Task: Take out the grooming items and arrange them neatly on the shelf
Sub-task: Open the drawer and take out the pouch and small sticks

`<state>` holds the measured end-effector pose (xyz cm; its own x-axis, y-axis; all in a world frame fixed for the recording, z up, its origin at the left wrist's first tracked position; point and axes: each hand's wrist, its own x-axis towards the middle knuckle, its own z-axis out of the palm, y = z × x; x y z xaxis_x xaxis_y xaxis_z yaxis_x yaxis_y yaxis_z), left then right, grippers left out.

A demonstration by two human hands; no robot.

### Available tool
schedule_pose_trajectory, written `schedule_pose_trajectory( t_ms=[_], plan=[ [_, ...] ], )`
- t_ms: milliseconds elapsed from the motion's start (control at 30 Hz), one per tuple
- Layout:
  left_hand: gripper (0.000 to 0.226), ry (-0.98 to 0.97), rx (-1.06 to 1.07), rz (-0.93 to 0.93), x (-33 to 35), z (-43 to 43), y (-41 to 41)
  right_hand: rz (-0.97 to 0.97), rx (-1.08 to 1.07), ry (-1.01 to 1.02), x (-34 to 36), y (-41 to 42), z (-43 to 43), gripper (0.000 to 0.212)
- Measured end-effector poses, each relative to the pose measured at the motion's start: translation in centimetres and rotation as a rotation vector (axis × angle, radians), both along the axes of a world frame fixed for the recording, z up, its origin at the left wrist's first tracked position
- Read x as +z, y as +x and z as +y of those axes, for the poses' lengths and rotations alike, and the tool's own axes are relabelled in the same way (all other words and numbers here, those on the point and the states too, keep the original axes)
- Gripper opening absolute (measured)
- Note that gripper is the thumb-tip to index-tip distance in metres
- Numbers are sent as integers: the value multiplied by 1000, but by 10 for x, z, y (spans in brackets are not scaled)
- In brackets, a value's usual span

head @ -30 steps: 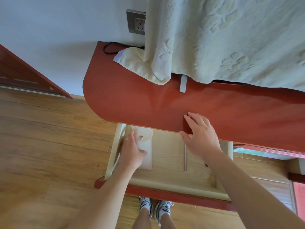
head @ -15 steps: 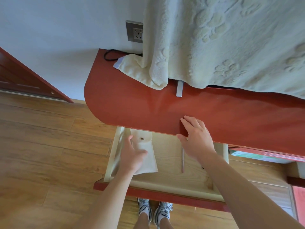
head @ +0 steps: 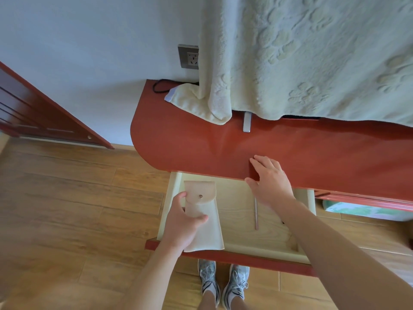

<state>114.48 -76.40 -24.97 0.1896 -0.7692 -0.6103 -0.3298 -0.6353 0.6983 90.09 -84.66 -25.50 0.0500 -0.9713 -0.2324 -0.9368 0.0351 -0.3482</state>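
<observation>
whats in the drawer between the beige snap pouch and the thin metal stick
Nothing: in the head view, only bare pale wood drawer floor separates the beige snap-flap pouch from the thin metal stick.

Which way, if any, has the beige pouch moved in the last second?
Yes. The left hand has pulled the pouch away from the shelf edge toward the drawer front, whose rim its lower end now overlaps.

Bright, soft daylight — wide-angle bending, blurred lower-left corner

Blanket (head: pixel 312 63) cut off top, right; hides thing above silver foot (head: pixel 247 124). Dark item (head: pixel 283 222) behind forearm (head: pixel 324 238) unclear. Pouch (head: pixel 202 211) contents unseen.
</observation>
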Motion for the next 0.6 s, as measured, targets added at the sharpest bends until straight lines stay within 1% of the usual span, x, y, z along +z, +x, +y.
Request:
schedule_pose_trajectory(
  t_ms=[100,233,600],
  plan=[
    [78,-10,-58,13,14,5,0,-12,-7,8,3,0,-1,61],
    [80,-48,-88,33,31,-3,-4,-13,-2,37,7,-2,-4,62],
    [79,-169,-62,69,54,-60,-25,12,49,64,10,-8,-9,61]
  ],
)
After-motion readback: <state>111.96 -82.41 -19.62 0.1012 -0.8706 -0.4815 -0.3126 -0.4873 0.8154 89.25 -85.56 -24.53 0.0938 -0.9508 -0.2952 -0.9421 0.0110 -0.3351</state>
